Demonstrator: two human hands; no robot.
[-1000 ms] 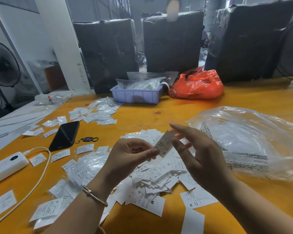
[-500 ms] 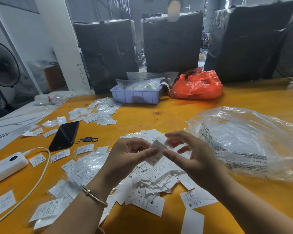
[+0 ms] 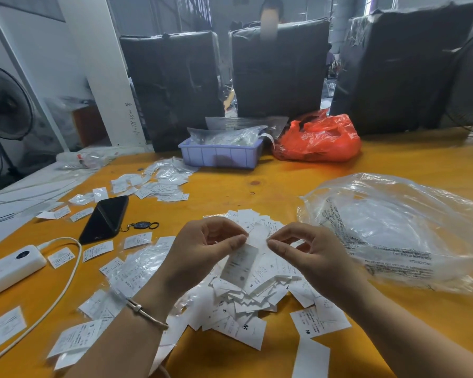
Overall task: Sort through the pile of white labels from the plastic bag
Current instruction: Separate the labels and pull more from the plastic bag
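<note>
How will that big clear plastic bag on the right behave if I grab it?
The big clear plastic bag looks crumpled and puffed, so probably floppy and very light. Its glossy film may slip. Pushed, it would likely slide across the orange table.

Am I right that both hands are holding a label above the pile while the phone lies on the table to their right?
Not quite: in the head view the phone lies to the left of the hands. They do hold a label above the pile.

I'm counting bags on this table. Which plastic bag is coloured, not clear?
The red-orange bag at the far edge, right of the blue tray. The big bag beside the right hand is clear.
</note>
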